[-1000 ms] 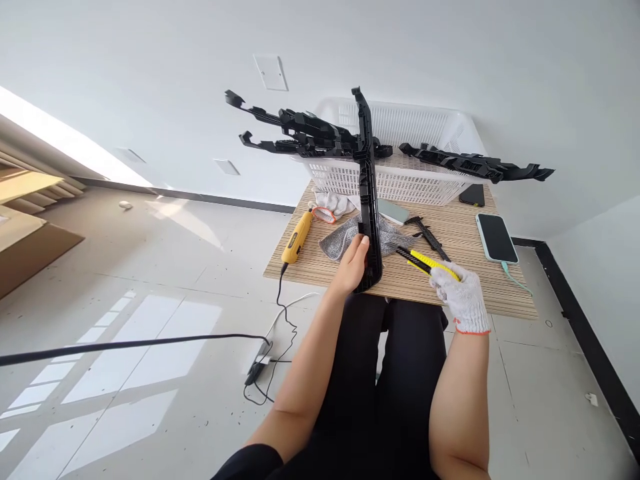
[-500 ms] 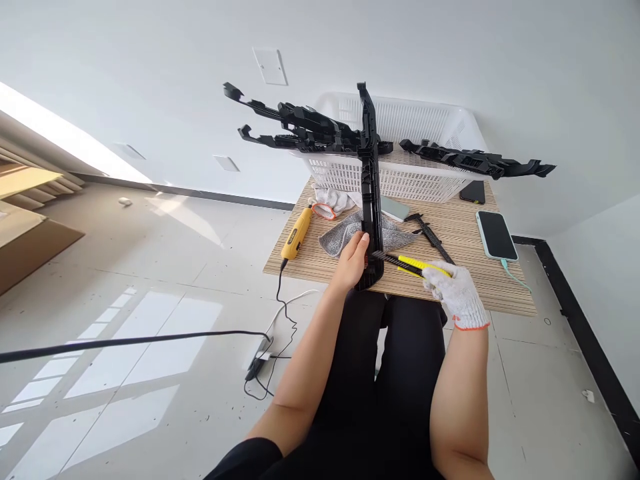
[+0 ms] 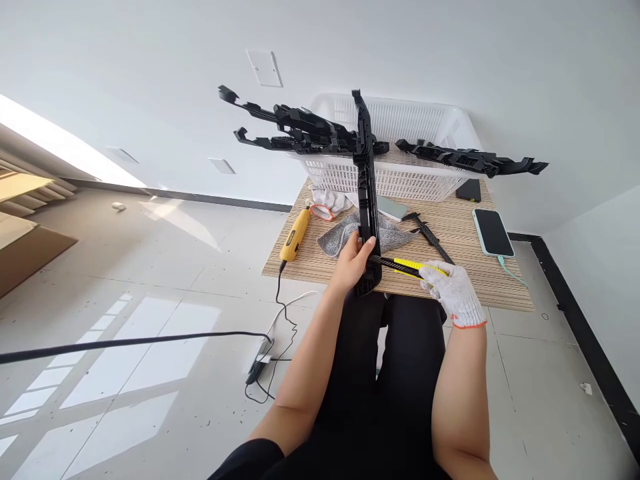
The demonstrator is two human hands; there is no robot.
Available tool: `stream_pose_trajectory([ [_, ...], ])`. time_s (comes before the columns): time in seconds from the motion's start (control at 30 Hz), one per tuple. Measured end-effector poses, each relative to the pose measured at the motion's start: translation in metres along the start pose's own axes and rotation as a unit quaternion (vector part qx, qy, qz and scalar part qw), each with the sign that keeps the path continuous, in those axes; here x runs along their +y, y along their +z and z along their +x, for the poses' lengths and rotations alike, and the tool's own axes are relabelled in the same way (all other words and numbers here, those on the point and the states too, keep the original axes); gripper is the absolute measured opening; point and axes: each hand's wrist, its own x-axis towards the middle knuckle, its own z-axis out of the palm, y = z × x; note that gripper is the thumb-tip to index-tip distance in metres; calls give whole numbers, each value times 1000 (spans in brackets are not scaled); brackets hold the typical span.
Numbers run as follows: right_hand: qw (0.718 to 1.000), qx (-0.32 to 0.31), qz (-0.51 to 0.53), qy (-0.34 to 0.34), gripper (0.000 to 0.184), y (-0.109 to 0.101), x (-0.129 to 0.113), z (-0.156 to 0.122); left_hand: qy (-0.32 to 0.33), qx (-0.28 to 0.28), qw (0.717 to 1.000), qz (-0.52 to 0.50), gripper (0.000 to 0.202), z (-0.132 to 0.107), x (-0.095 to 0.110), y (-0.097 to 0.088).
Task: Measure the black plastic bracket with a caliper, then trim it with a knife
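Observation:
My bare left hand (image 3: 353, 261) is closed around the lower part of a long black plastic part (image 3: 367, 193), which stands lengthwise before me with its far end over the basket. In a white knit glove, my right hand (image 3: 453, 288) grips a yellow-and-black utility knife (image 3: 407, 265). Its dark tip reaches the part's right side, close to my left thumb; whether the edge touches is too small to tell. Under the part lies a grey cloth (image 3: 337, 237). A black caliper (image 3: 431, 239) rests to the right of the cloth.
A white plastic basket (image 3: 425, 183) at the table's back carries several more black plastic parts (image 3: 470, 160) across its rim. On the striped table (image 3: 480, 280) are a yellow rotary tool (image 3: 296, 235) with a cord, a spare glove (image 3: 330, 201) and a charging phone (image 3: 493, 233).
My left thumb has shifted to the right across the black part. The knife's tip sits slightly lower against it. The whole view has moved a little.

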Motion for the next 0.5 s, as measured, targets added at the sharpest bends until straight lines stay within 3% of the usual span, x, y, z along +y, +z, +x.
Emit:
stream_pose_trajectory([
  [0.2, 988, 106, 110, -17, 36, -8, -1, 0, 10, -2, 1000, -21, 39, -3, 7, 2],
  [0.27, 993, 72, 91, -13, 37, -10, -1, -1, 0, 10, 1000, -21, 39, -3, 10, 2],
  [0.4, 998, -54, -18, 13, 40, -8, 0, -2, -7, 22, 1000, 4, 41, -5, 12, 1],
  [0.5, 999, 7, -29, -19, 41, -3, 2, -1, 29, 25, 998, 55, 39, -5, 12, -1],
])
